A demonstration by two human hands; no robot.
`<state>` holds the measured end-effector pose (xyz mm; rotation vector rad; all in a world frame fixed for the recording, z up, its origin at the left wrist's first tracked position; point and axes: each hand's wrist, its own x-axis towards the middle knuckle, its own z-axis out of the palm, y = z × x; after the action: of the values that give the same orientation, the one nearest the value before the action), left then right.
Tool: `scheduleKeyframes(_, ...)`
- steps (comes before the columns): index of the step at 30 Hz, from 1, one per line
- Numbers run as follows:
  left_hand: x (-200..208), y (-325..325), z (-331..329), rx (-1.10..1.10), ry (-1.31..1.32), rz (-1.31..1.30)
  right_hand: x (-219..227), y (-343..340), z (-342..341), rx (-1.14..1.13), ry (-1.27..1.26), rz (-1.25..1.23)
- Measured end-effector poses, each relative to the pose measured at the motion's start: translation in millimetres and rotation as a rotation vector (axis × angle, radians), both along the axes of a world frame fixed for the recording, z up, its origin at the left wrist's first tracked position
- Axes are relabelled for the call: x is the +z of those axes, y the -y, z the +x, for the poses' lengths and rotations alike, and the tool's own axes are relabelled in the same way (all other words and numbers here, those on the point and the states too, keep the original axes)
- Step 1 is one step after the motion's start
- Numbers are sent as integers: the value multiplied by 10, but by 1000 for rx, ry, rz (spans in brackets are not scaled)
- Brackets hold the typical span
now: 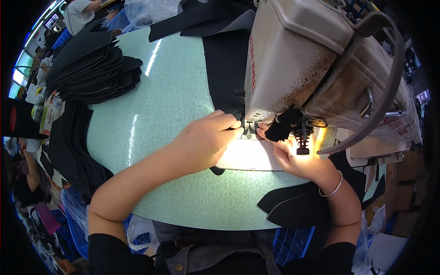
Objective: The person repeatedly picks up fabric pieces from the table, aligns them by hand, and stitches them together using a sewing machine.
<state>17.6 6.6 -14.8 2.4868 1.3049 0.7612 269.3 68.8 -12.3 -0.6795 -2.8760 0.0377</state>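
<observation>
Running up to the sewing machine (293, 59), a black piece (224, 68) is pinched at its near end by the left hand (206, 137); whether the partly hidden right hand (297, 158) grips it, I cannot tell. Stacked black cutouts (94, 68) lie left on the desk (169, 197).

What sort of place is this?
Probably a sewing workshop: there is a large sewing machine over the green table, a pile of similarly shaped black pieces at the left, and another person in the background.
</observation>
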Motion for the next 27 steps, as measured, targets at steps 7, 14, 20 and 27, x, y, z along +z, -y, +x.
scheduleKeyframes(7,-45,1,78,34,22,74,-41,-84,-34,76,-102,43)
scheduleKeyframes(14,-30,37,101,17,8,38,-61,-70,-76,125,-206,165)
scheduleKeyframes(20,304,325,-181,43,-136,-128,282,7,6,74,-263,-57)
scheduleKeyframes(27,974,1747,-1605,920,-771,-65,595,437,1201,-725,155,-86)
